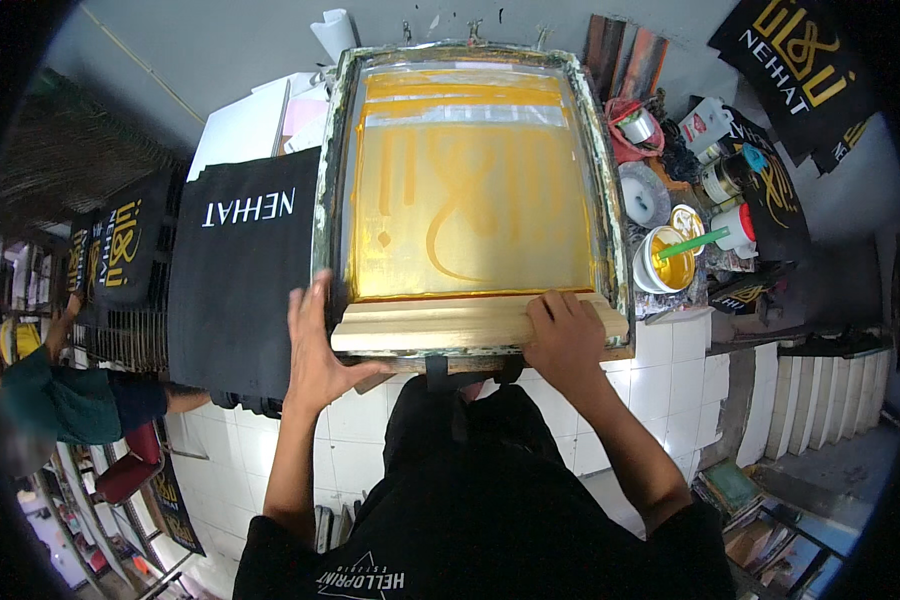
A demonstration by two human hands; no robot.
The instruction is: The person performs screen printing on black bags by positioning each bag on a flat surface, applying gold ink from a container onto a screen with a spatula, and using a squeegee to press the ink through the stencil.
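A screen printing frame (322, 215) lies in front of me, its mesh (510, 220) coated with gold-yellow ink around a curving design. Across its near end rests a wide wooden squeegee (450, 324), with a line of ink along its far edge. My right hand (567, 338) is closed over the squeegee's right part, fingers bent on top of the wood. Beside the near left corner of the frame is my left hand (316, 350), its fingers stretched forward and its thumb apart, close to the squeegee's left end. Whether its palm touches the frame is hard to see.
Black printed bags (245, 270) lie left of the frame. On the right stand a white ink tub (660, 270) with a green spatula (695, 243), and several cans and bottles. Farther left a person in a green shirt (60, 400) is by hanging printed pieces (128, 245).
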